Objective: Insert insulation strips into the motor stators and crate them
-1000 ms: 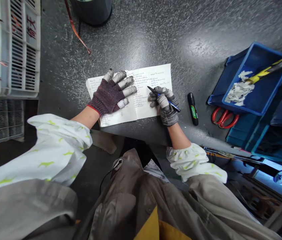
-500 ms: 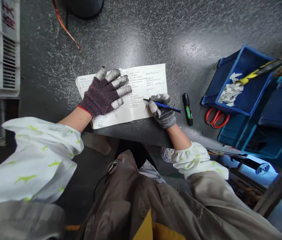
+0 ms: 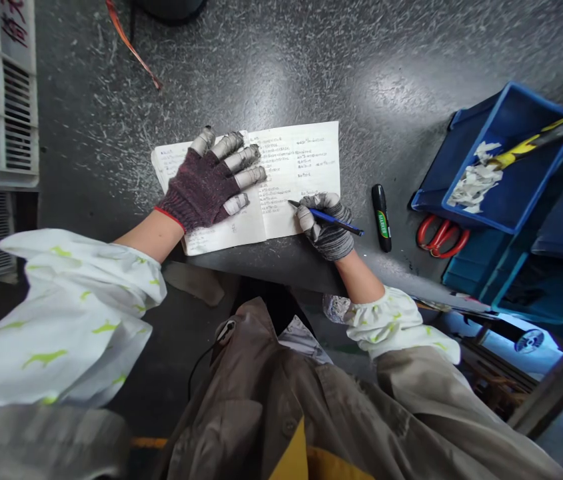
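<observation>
An open notebook (image 3: 286, 223) with handwritten lines lies near the table's front edge. My left hand (image 3: 211, 180), in a dark maroon fingerless glove with tape round the fingers, rests flat across its left page, fingers spread. In a grey knit glove with taped fingertips, my right hand (image 3: 328, 227) grips a blue pen (image 3: 338, 223) at the lower right of the right page. The pen's dark tip points left at the page; whether it touches the paper I cannot tell. A black marker (image 3: 382, 218) lies on the table to the right of that hand.
Red-handled scissors (image 3: 442, 237) lie right of the marker, beside a blue bin (image 3: 516, 107) holding white scraps and a yellow-and-black tool (image 3: 536, 141). More bins (image 3: 546, 293) stand at the right. White plastic crates (image 3: 36, 127) are at the left; an orange strip (image 3: 134, 50) lies at the back.
My view has shifted slightly, so the bins and marker appear further right. My left hand stays flat on the notebook; my right hand still holds the pen, close to the same spot.
</observation>
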`<state>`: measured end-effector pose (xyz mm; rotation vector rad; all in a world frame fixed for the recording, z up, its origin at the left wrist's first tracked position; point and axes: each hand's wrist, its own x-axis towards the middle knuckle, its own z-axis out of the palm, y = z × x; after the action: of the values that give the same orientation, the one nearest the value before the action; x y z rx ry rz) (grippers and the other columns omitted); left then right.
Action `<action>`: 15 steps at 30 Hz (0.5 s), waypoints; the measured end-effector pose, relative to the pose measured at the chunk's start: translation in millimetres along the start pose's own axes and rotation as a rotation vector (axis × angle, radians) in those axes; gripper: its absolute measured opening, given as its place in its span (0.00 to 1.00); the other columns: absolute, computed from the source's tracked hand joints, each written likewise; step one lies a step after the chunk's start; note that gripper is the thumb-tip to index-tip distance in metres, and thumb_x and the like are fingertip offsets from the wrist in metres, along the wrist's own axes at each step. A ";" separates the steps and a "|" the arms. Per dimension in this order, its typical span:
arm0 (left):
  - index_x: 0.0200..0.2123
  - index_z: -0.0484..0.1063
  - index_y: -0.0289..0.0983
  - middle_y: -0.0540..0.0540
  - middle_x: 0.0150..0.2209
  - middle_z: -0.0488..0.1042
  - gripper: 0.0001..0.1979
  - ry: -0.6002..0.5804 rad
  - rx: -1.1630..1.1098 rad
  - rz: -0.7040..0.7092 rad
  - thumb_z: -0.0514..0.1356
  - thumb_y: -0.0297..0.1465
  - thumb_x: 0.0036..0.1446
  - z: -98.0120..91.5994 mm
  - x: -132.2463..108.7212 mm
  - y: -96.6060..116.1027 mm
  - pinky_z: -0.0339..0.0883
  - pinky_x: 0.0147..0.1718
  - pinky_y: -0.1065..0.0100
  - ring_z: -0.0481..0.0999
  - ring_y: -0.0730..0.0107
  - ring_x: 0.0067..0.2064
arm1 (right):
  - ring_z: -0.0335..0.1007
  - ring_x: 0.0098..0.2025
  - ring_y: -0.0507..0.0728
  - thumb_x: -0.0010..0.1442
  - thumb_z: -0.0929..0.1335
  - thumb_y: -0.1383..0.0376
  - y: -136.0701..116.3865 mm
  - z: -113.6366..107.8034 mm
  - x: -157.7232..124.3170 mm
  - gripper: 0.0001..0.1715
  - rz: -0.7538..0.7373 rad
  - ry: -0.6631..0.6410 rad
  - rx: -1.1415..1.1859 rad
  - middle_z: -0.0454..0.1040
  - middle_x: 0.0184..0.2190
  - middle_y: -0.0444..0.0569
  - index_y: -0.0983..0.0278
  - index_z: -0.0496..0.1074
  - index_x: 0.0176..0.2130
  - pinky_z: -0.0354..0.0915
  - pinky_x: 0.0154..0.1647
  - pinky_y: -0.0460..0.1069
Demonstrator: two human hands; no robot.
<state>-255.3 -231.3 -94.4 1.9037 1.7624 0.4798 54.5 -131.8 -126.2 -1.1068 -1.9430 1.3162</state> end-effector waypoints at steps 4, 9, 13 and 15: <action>0.69 0.78 0.52 0.48 0.77 0.75 0.33 -0.009 0.029 0.030 0.60 0.59 0.69 -0.1 0.7 -0.2 0.32 0.85 0.23 0.58 0.34 0.86 | 0.86 0.45 0.64 0.66 0.80 0.43 0.1 2.0 -0.3 0.21 -0.031 -0.006 -0.036 0.87 0.39 0.51 0.55 0.80 0.41 0.86 0.61 0.62; 0.72 0.75 0.50 0.49 0.79 0.74 0.35 -0.041 0.077 0.049 0.57 0.61 0.73 0.8 0.7 -3.8 0.31 0.85 0.22 0.56 0.36 0.86 | 0.86 0.45 0.63 0.67 0.79 0.46 0.8 1.7 -0.4 0.19 -0.064 -0.007 -0.063 0.86 0.40 0.51 0.57 0.80 0.42 0.85 0.60 0.60; 0.75 0.73 0.40 0.41 0.85 0.63 0.37 -0.121 0.184 0.056 0.45 0.56 0.80 -4.7 -0.8 3.0 0.28 0.84 0.22 0.49 0.35 0.89 | 0.86 0.44 0.62 0.73 0.75 0.44 5.6 2.3 -0.8 0.20 -0.127 -0.005 -0.121 0.86 0.39 0.52 0.57 0.79 0.43 0.86 0.56 0.59; 0.77 0.72 0.36 0.37 0.87 0.58 0.38 -0.182 0.237 0.045 0.40 0.51 0.82 -8.5 -1.1 8.2 0.26 0.84 0.22 0.45 0.34 0.89 | 0.86 0.43 0.63 0.73 0.73 0.42 9.3 3.2 -1.0 0.23 -0.167 0.003 -0.182 0.86 0.39 0.53 0.58 0.79 0.43 0.87 0.53 0.59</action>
<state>-253.6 -231.7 -82.7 2.0780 1.7219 0.1108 55.6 -132.5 -136.1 -1.0037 -2.1365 1.0665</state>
